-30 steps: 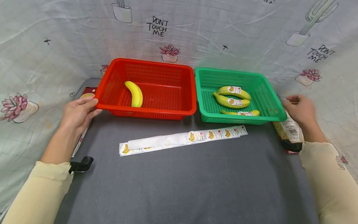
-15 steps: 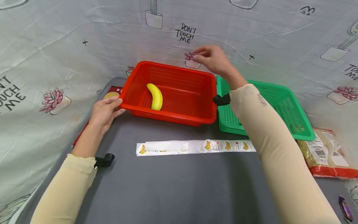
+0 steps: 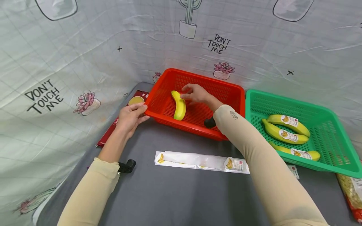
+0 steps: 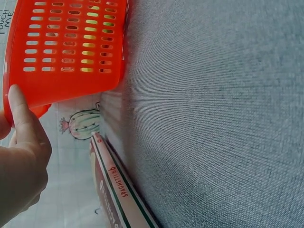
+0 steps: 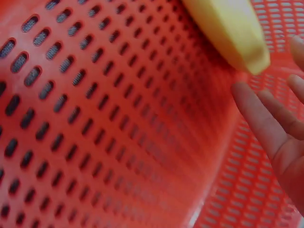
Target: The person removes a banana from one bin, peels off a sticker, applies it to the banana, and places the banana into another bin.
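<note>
A red plastic basket [image 3: 198, 128] stands at the back of the table with one yellow banana [image 3: 179, 108] in its left part. My left hand [image 3: 131, 117] pinches the basket's left front corner by the rim, thumb on top and fingers under. In the left wrist view the fingers [image 4: 24, 116] lie against the red wall. Over the basket's inside, my right hand [image 3: 195, 94] reaches in with spread fingers beside the banana. The right wrist view shows its fingertips [image 5: 241, 90] just short of the banana's end [image 5: 256, 59], with nothing held.
To the right, a green basket [image 3: 336, 114] holds several bananas [image 3: 288, 135] with stickers. A strip of banana stickers [image 3: 198, 160] lies in front. A red spaghetti box [image 3: 108, 135] is at the left, and a bag of grain-like food [image 3: 350, 191] at the far right.
My right hand has come from beside the green basket, over the back, down into the red basket near the banana. The left hand keeps its hold. The head view has turned left.
</note>
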### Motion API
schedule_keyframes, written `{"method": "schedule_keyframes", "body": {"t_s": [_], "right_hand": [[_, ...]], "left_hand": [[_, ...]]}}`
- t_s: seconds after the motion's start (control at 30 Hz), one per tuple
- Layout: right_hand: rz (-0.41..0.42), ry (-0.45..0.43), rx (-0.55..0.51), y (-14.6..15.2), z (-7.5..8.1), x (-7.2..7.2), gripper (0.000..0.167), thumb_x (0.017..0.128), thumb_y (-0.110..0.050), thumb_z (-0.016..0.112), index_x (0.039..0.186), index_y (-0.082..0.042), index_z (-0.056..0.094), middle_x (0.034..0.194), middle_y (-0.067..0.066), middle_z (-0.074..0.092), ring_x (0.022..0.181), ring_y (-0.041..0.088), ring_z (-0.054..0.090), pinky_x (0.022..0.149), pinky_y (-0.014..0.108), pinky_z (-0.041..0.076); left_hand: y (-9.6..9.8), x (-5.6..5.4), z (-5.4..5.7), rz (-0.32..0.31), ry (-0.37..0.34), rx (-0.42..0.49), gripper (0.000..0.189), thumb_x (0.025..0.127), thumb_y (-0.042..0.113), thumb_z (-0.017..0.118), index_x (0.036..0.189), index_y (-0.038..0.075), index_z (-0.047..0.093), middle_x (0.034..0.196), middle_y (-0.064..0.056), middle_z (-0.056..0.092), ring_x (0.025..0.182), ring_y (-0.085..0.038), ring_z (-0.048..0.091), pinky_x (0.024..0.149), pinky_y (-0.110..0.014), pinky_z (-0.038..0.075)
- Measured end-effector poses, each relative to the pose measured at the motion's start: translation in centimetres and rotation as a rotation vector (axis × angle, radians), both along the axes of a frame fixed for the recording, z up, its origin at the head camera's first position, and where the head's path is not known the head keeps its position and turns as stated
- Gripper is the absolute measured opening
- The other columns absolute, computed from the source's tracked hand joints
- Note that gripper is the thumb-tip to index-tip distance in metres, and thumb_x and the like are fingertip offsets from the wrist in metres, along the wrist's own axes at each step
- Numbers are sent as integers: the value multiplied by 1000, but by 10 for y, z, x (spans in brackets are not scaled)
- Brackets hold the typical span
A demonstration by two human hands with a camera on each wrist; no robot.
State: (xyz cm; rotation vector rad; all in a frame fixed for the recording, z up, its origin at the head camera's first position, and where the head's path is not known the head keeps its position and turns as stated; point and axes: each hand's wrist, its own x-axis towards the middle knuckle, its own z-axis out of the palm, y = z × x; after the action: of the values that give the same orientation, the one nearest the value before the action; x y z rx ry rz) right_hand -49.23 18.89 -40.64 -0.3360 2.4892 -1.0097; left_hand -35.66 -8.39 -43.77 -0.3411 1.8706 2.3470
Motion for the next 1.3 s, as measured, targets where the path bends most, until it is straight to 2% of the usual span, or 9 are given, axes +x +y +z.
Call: {"method": "schedule_keyframes", "body": {"t_s": [0.17,0.33,0.5,0.83,1.1,1.2,1.3], "right_hand": [[-35,-103,-60,-2,-12,7,58,98,-25,70,148,-11,46,131,19,58,103,29,65,95,45,58],[-50,-165,-133,-14,-21,10,56,98,-19,70,148,-12,47,127,18,60,98,24,64,95,46,58],[-48,-179,-158,-20,-22,11,55,98,-16,68,149,-11,46,128,18,62,98,24,65,95,47,58],[-48,-169,-133,-13,-21,10,57,99,-16,67,151,-12,44,132,19,60,105,27,65,95,46,58],[-51,-152,-129,-9,-13,11,56,99,-16,67,150,-13,45,136,19,57,111,30,65,96,46,58],[-47,-107,-140,-9,-2,10,55,98,-16,68,149,-12,46,135,20,56,109,29,64,96,47,58],[-47,-31,-187,-7,18,10,54,99,-15,67,149,-10,46,133,22,56,106,29,64,96,51,57]], "left_hand": [[5,7,-2,-13,0,0,51,100,23,66,144,2,53,121,-1,53,83,-8,64,77,-17,58],[-3,17,-3,2,-9,25,53,100,24,67,146,2,52,121,1,53,83,-7,64,77,-16,58],[-8,22,-2,16,6,58,52,99,23,67,144,0,52,117,0,55,79,-6,64,75,-17,58],[-1,17,-3,16,7,91,45,99,20,67,137,1,54,114,-2,56,78,-7,64,73,-17,59],[5,12,-1,26,2,88,45,99,21,68,138,2,55,114,-2,56,79,-8,63,72,-17,59],[6,9,-1,26,-4,59,45,99,22,67,138,2,55,115,-1,55,81,-8,62,73,-16,58],[5,6,1,22,-3,12,49,100,25,66,142,2,54,116,0,54,85,-9,61,75,-16,58]]}}
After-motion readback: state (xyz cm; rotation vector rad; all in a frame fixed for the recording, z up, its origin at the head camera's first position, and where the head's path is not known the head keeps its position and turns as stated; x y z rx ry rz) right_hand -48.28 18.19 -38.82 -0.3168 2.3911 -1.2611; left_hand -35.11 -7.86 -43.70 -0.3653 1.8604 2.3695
